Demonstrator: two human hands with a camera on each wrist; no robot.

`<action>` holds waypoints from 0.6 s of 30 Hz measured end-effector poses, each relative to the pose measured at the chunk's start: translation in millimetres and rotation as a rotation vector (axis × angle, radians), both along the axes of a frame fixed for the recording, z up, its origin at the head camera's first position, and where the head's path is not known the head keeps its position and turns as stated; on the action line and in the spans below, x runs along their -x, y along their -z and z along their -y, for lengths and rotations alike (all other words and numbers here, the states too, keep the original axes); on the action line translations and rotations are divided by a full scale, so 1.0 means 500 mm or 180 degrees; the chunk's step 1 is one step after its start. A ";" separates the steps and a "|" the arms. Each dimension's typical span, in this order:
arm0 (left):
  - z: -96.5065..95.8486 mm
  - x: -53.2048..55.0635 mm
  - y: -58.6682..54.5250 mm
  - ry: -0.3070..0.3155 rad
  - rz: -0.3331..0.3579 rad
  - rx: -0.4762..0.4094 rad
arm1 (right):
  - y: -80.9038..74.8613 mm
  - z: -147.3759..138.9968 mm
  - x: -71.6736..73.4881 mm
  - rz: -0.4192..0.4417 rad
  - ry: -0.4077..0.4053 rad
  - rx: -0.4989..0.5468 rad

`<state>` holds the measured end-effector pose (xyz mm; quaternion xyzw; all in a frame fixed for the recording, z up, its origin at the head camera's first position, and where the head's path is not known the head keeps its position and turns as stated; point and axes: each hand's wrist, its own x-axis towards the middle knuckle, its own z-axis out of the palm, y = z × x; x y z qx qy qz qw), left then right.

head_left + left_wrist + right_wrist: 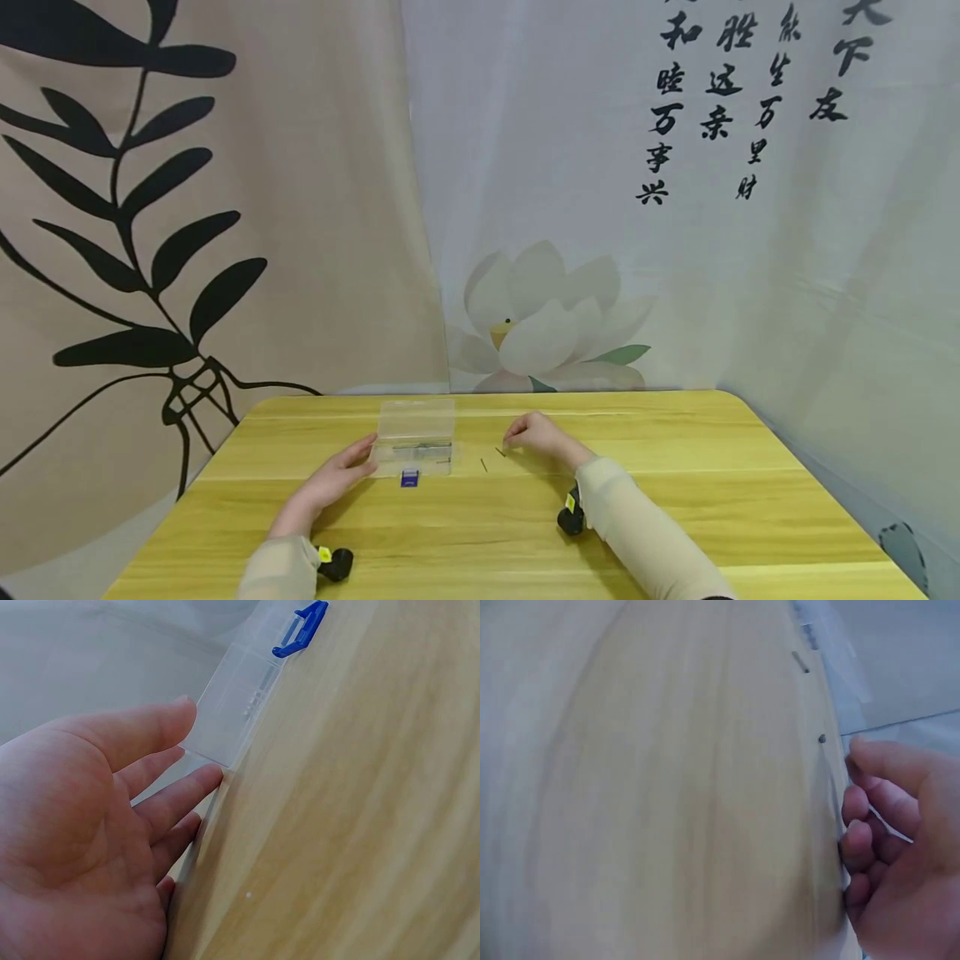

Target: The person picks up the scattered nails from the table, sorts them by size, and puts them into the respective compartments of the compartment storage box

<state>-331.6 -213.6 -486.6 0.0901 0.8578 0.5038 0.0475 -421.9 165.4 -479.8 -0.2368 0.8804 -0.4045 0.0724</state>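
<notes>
A clear plastic box [384, 468] lies on the table with its lid [416, 417] raised at the back and a blue latch [408, 478] at the front. Thin dark pieces [423, 446] show inside. My left hand [337, 479] has its fingertips at the box's left side; thumb and fingers are spread in the left wrist view. To the right of the box lie two small nail-like pins, one nearer the box [483, 465] and one [500, 452] just by my right fingertips. My right hand [907, 832] bends its fingers loosely, thumb tip a little apart from the nearer pin [822, 739].
The wooden table [480, 533] spreads around the box, its rounded far corner [723, 396] at the right. Behind it hangs a printed curtain [337, 208]. A black wrist camera [335, 565] sits by the left sleeve, another [572, 512] by the right.
</notes>
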 end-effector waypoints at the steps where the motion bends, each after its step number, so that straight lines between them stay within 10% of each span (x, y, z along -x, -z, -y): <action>1: 0.001 0.000 0.000 0.0003 0.0003 -0.0001 | 0.000 0.000 -0.001 0.0050 0.0001 -0.0004; 18: 0.004 -0.004 -0.005 0.0042 0.0007 0.0000 | 0.003 -0.001 -0.016 0.0304 -0.0176 0.0022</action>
